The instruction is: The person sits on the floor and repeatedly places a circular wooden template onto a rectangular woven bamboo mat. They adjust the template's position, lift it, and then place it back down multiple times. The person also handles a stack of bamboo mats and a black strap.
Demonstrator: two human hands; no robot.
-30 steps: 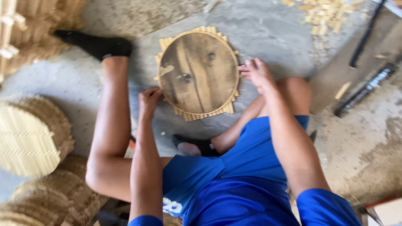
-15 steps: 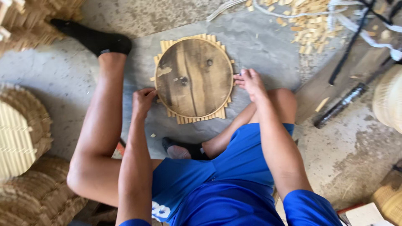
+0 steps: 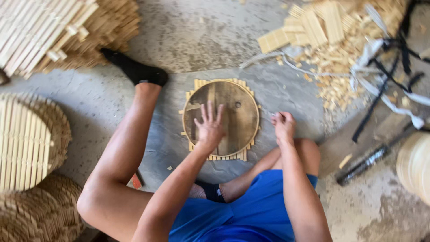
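Note:
A dark round wooden disc [image 3: 235, 107] lies flat on a mat of pale bamboo slats [image 3: 224, 157] on the grey floor. My left hand [image 3: 209, 126] rests palm down on the disc's lower left part, fingers spread. My right hand [image 3: 283, 127] hovers just to the right of the disc, above my bent knee, fingers curled in; whether it holds anything is unclear. My left leg in a black sock [image 3: 136, 69] stretches out to the left of the disc.
Stacks of round woven slat mats [image 3: 27, 143] sit at the left, with more slat bundles [image 3: 53, 36] at top left. Loose slats and wood scraps [image 3: 327, 31] lie at top right beside white and black straps [image 3: 385, 76]. A dark rod [image 3: 365, 161] lies at the right.
My left hand moved from the disc's left edge onto its top face. My right hand left the disc's right rim and drew back, fingers curled. The view shifted.

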